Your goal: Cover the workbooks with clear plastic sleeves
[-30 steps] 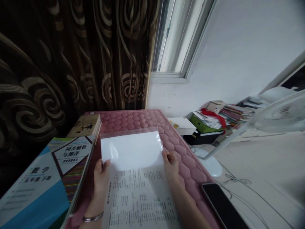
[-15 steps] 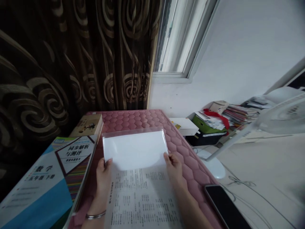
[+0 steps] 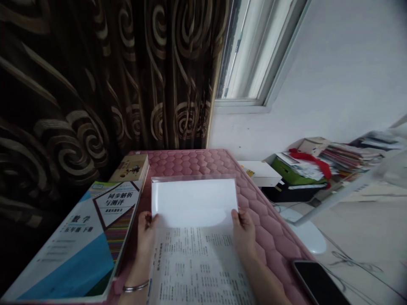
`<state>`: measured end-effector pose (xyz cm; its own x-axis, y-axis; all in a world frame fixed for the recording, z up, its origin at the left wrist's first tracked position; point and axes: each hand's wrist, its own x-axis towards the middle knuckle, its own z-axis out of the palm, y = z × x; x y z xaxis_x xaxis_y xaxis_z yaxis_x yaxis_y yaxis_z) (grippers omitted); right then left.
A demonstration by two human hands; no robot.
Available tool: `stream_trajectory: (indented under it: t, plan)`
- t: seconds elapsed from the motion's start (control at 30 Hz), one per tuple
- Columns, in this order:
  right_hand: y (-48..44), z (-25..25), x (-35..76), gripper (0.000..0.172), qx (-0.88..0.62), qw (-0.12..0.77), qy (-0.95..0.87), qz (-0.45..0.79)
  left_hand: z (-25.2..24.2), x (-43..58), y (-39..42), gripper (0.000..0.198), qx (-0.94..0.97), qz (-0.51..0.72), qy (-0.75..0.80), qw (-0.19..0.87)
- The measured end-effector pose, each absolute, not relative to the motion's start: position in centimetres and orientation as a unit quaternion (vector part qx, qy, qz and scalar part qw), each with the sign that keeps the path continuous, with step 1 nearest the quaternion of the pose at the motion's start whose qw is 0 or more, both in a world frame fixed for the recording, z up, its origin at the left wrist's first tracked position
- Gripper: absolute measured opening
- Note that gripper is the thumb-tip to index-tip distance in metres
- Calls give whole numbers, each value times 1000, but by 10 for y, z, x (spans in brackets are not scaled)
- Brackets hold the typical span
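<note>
Between my hands is a clear plastic sleeve (image 3: 193, 203) with a white sheet and a printed page inside, the print lying sideways. My left hand (image 3: 146, 231) grips its left edge, thumb on top and fingers curled behind. On the opposite edge, my right hand (image 3: 244, 233) pinches the sleeve the same way. A metal bangle (image 3: 136, 287) circles my left wrist. The sleeve is over the pink quilted surface (image 3: 267, 220); whether it touches that surface I cannot tell.
To the left lie a blue and white workbook (image 3: 79, 245) and a tan book stack (image 3: 130, 168). A phone (image 3: 319, 281) rests at the right edge. Beyond are a white fan base (image 3: 305, 237), loose cables (image 3: 352, 260), a white box (image 3: 262, 173) and a green container (image 3: 288, 171) of papers.
The whole view has shifted, so everything sits further right in the picture. Both hands keep the same hold on the sleeve.
</note>
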<state>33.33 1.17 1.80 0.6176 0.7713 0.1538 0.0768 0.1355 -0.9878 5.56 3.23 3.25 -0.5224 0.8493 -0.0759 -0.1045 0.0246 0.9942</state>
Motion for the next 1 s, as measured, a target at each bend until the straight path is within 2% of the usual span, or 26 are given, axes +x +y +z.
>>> stream_trajectory:
  t: [0.13,0.37,0.47,0.77,1.0]
  plan:
    - [8,20,332,33,-595,675,-327,288,27,49,33,34,319,635,606,356]
    - [5,21,335,42,-596,674,-308,309,33,52,34,33,359,631,541,424]
    - [4,21,336,42,-618,655,-309,305,35,58,35,34,358,644,530,419]
    - [12,24,327,52,-650,652,-323,218,29,69,32,30,338,662,555,372]
    - [6,16,336,42,-617,664,-328,267,28,60,33,30,365,665,553,343]
